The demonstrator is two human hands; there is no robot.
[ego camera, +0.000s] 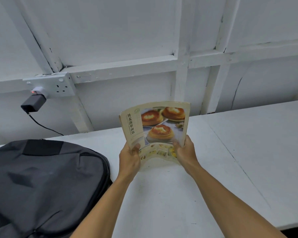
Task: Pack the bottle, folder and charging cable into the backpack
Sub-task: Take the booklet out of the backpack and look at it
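Two hands grip one folder (155, 127) at frame centre, held upright and bowed above the tabletop (230, 160) | left hand (129, 159) curled round its lower left edge, thumb on the cover | right hand (186, 150) clamped on its lower right edge | backpack (41, 182) lies lower left, just beside the left wrist | charger (34, 103) plugged in, upper left.

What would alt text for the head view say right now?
Both hands, left hand and right hand, hold a bent booklet with pastry photos upright over a white table. A closed grey backpack lies to the left; a black charger with its cable is plugged into the wall socket.
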